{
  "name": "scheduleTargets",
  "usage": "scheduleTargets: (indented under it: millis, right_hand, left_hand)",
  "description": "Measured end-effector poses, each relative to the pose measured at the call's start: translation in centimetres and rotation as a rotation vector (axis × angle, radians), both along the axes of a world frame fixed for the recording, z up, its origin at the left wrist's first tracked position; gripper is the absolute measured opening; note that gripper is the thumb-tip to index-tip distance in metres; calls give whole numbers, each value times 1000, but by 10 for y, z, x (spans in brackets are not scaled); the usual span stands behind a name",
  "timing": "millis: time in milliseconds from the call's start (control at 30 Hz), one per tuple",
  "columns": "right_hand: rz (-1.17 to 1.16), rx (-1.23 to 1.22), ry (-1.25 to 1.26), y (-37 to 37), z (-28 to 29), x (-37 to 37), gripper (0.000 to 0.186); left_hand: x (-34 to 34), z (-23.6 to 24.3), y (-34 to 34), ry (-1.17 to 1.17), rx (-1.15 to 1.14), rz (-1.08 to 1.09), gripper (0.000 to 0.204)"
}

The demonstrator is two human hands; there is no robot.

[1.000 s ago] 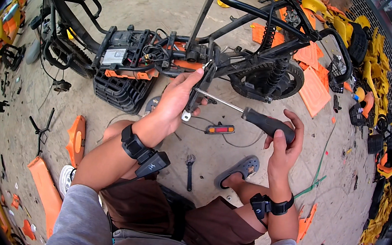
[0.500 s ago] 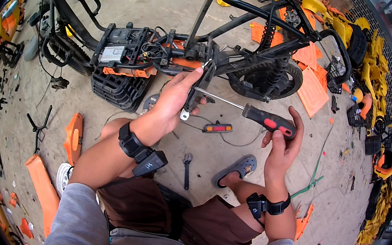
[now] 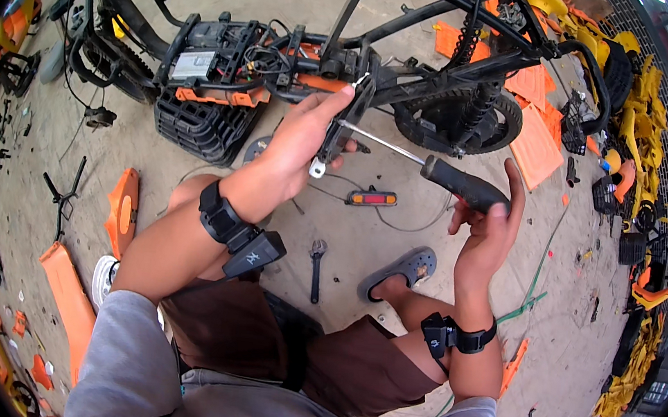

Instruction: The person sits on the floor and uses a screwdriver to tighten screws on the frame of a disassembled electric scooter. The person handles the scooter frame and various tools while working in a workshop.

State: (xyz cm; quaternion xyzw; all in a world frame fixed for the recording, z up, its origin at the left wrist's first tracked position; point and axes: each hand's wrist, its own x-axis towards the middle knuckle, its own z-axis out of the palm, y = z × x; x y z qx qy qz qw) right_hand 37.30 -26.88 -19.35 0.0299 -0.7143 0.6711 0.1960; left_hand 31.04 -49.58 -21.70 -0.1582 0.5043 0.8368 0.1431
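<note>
My left hand (image 3: 299,140) is closed round a narrow black part (image 3: 346,130) with a pale metal tab at each end. Its thumb lies along the part near the upper tab, and some fingers show beyond its far side. In my right hand (image 3: 485,241) is a screwdriver (image 3: 466,186) with a black handle, held between thumb and fingers with one finger raised. The shaft points left, and its tip meets the side of the black part. Behind my left hand stands a stripped scooter frame (image 3: 387,29); I cannot tell whether the black part touches it.
On the floor between my feet lies an adjustable wrench (image 3: 316,272), with a red and amber tail light (image 3: 372,198) beyond it. Orange panels (image 3: 65,305) lie at the left, more orange panels (image 3: 537,145) by the rear wheel (image 3: 459,124). Yellow body parts (image 3: 645,120) are heaped along the right wall.
Both hands, the black part and the screwdriver sit slightly higher in view. My right hand has shifted round the handle, now covering its end. The floor view has moved a little.
</note>
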Motion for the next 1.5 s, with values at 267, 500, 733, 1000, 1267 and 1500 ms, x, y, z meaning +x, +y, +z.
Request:
scheduleTargets:
  millis: [267, 500, 733, 1000, 1267, 1500]
  right_hand:
    - [-74, -24, 29, 4, 2, 2, 52]
    - [-124, -12, -35, 0, 3, -2, 44]
    - [-60, -6, -101, 11, 4, 0, 44]
    - [-83, -55, -112, 7, 5, -2, 47]
    - [-104, 71, 26, 10, -6, -4, 46]
    - [-37, 33, -150, 14, 6, -1, 48]
  left_hand:
    - [0, -2, 0, -18, 7, -18, 39]
    - [1, -2, -3, 7, 27, -19, 45]
    - [-1, -6, -6, 1, 33, -23, 45]
    - [1, -1, -2, -33, 42, 8, 35]
    - [-1, -3, -1, -22, 38, -5, 36]
    - [-1, -6, -4, -9, 41, -5, 38]
